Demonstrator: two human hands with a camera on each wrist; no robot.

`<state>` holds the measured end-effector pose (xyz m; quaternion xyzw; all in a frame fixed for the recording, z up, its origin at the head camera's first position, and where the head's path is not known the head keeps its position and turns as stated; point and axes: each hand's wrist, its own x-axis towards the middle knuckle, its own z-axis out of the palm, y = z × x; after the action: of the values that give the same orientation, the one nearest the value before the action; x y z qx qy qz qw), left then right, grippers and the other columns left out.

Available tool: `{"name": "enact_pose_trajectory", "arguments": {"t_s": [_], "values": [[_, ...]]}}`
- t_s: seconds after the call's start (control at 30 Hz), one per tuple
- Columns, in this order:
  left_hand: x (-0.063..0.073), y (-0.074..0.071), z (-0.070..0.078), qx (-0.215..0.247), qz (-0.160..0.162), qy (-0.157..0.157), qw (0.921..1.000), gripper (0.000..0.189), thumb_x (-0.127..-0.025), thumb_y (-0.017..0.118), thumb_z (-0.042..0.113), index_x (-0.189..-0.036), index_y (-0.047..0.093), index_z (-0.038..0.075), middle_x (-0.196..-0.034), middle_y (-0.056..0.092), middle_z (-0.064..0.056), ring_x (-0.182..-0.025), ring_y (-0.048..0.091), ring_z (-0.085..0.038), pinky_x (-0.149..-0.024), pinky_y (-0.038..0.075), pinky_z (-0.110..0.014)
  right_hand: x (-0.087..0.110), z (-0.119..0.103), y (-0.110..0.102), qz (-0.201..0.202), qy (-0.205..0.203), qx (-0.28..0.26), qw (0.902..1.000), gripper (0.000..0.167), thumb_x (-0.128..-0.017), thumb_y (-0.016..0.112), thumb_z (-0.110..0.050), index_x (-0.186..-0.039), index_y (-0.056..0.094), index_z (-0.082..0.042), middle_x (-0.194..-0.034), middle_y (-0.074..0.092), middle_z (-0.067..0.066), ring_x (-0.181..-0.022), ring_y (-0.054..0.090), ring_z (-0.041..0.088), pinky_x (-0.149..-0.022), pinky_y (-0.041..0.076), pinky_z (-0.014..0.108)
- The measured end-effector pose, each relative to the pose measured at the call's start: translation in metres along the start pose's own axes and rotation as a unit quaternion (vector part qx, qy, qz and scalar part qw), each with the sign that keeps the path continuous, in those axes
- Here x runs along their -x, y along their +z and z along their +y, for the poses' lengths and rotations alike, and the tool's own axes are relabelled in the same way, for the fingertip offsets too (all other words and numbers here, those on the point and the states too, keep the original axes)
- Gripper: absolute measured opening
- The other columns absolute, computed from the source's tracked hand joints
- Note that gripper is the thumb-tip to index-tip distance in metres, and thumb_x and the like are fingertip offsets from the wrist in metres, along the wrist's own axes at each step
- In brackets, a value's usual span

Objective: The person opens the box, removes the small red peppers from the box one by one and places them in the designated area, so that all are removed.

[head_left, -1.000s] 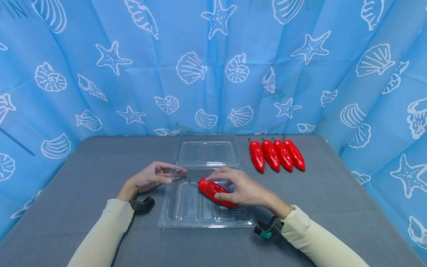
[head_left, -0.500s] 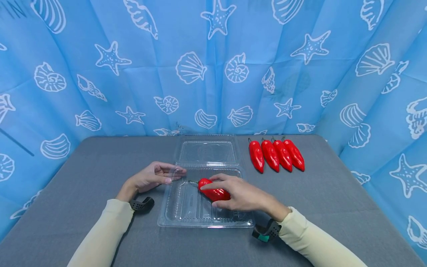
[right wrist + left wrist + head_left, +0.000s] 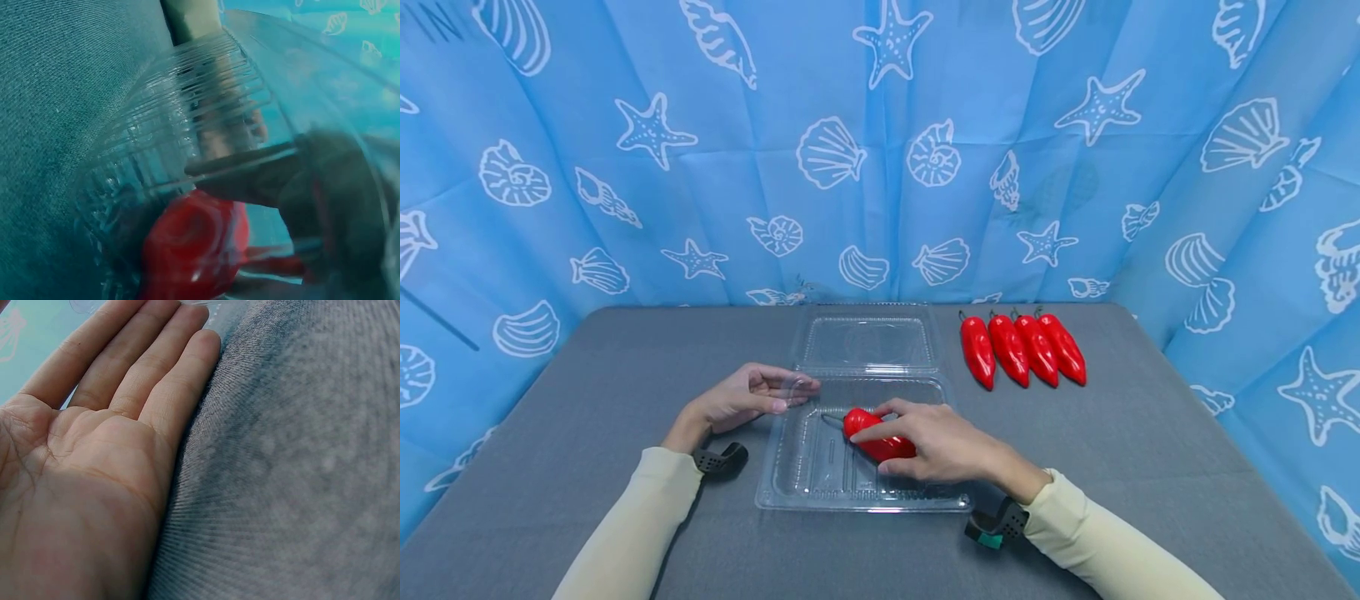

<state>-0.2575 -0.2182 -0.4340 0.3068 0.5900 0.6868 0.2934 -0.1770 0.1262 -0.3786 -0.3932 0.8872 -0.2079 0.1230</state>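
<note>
A clear plastic clamshell container [image 3: 797,475] lies opened out, its lid [image 3: 865,342] folded back toward the curtain. One glossy red pepper [image 3: 886,448] with a green stem is in the base, stem pointing left. My right hand [image 3: 947,446] grips this pepper from above, thumb on the near side and fingers across its top. Through the clear wall, the right wrist view shows the pepper [image 3: 194,244] beside dark, shadowed fingers [image 3: 331,181]. My left hand [image 3: 748,396] rests on its edge at the container's left rim, fingers extended. Its palm [image 3: 94,462] holds nothing.
Several more red peppers [image 3: 1008,350] lie in a row at the back right, stems away from me. Grey cloth [image 3: 625,400] covers the table. A blue curtain [image 3: 880,208] with shell and starfish prints hangs behind and at both sides.
The right hand and the pepper have shifted slightly nearer and lower in the container, with the fingers now lying further along the pepper. The left hand has stayed in place.
</note>
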Motion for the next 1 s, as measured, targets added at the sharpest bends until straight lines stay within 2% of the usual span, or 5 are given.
{"name": "enact_pose_trajectory", "arguments": {"t_s": [0.17,0.33,0.53,0.8,1.0], "values": [[-0.0002,0.0004,0.0005,-0.005,-0.001,0.000,1.0000,0.049,-0.093,0.065,-0.004,-0.140,0.053,-0.009,-0.143,0.056,-0.024,-0.134,0.054,-0.026,-0.111,0.043,-0.039,0.0001,0.0000,0.0013,-0.004,0.000,0.014,0.9999,0.052,-0.088,0.078,-0.028,-0.138,0.065,-0.032,-0.145,0.053,0.011,-0.124,0.055,0.028,-0.093,0.053,0.046],[-0.0003,-0.0007,0.0001,-0.008,-0.004,0.004,1.0000,0.050,-0.092,0.067,-0.002,-0.140,0.054,-0.009,-0.143,0.056,-0.024,-0.134,0.054,-0.025,-0.111,0.043,-0.039,-0.0003,-0.0002,0.0028,-0.005,-0.003,0.028,0.9996,0.050,-0.087,0.080,-0.027,-0.136,0.067,-0.031,-0.139,0.058,0.009,-0.118,0.057,0.024,-0.089,0.054,0.041],[0.0001,-0.0002,0.0003,-0.003,-0.005,0.004,1.0000,0.049,-0.093,0.064,-0.005,-0.140,0.054,-0.008,-0.143,0.056,-0.023,-0.134,0.054,-0.026,-0.111,0.043,-0.039,-0.0006,-0.0008,0.0027,-0.004,-0.002,0.028,0.9996,0.050,-0.087,0.080,-0.027,-0.135,0.067,-0.031,-0.137,0.059,0.009,-0.115,0.058,0.023,-0.089,0.053,0.042],[0.0004,-0.0005,-0.0005,0.001,-0.005,0.005,1.0000,0.048,-0.093,0.062,-0.007,-0.140,0.053,-0.009,-0.143,0.056,-0.025,-0.134,0.054,-0.027,-0.111,0.044,-0.039,0.0004,0.0021,-0.0005,0.011,-0.010,-0.023,0.9996,0.051,-0.088,0.079,-0.024,-0.136,0.066,-0.033,-0.139,0.058,0.005,-0.121,0.055,0.022,-0.093,0.053,0.041],[-0.0002,-0.0013,-0.0007,-0.004,-0.004,0.004,1.0000,0.049,-0.092,0.063,-0.006,-0.140,0.052,-0.010,-0.143,0.056,-0.024,-0.135,0.054,-0.027,-0.111,0.043,-0.039,0.0011,0.0035,-0.0065,0.021,-0.022,-0.092,0.9953,0.051,-0.089,0.078,-0.019,-0.137,0.066,-0.031,-0.136,0.058,0.001,-0.119,0.054,0.020,-0.090,0.054,0.034]]}}
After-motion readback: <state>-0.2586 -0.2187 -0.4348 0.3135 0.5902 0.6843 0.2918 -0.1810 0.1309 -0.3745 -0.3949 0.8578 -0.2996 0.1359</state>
